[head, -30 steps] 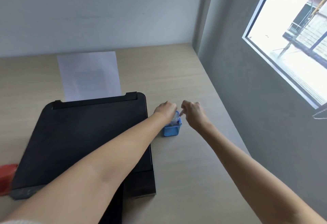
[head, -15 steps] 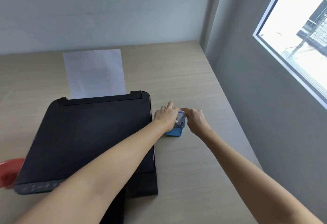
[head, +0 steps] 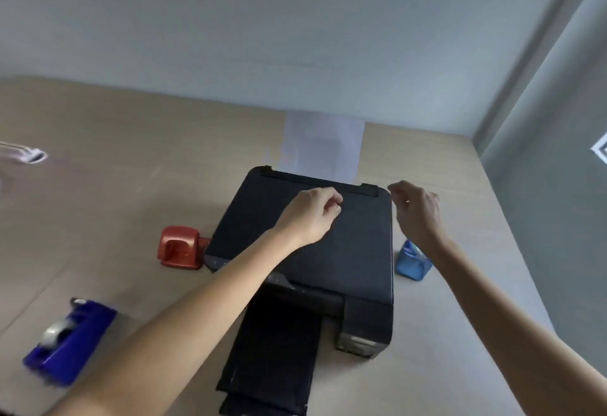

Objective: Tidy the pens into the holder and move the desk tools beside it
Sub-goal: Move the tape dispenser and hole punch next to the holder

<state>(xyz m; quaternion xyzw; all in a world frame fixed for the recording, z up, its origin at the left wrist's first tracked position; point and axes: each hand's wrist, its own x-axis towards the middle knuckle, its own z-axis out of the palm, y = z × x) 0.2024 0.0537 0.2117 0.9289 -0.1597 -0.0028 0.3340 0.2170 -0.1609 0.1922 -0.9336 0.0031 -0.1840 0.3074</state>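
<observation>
A small blue holder (head: 410, 263) stands on the desk just right of the black printer (head: 315, 245), partly behind my right wrist. My right hand (head: 417, 210) hovers above it, fingers loosely curled and empty. Over the printer lid floats my left hand (head: 312, 215), fingers curled in with nothing visible in them. A red hole punch (head: 179, 247) sits against the printer's left side. A blue tape dispenser (head: 67, 341) lies at the near left of the desk.
A white sheet (head: 323, 146) stands up from the printer's rear feed. The printer's black output tray (head: 272, 359) sticks out toward me. A blurred white object (head: 28, 154) lies at the far left. Grey walls close the desk at the back and right.
Both hands have lifted off the blue holder; the left one moved over the printer lid. The view swung left, bringing the hole punch and tape dispenser into sight.
</observation>
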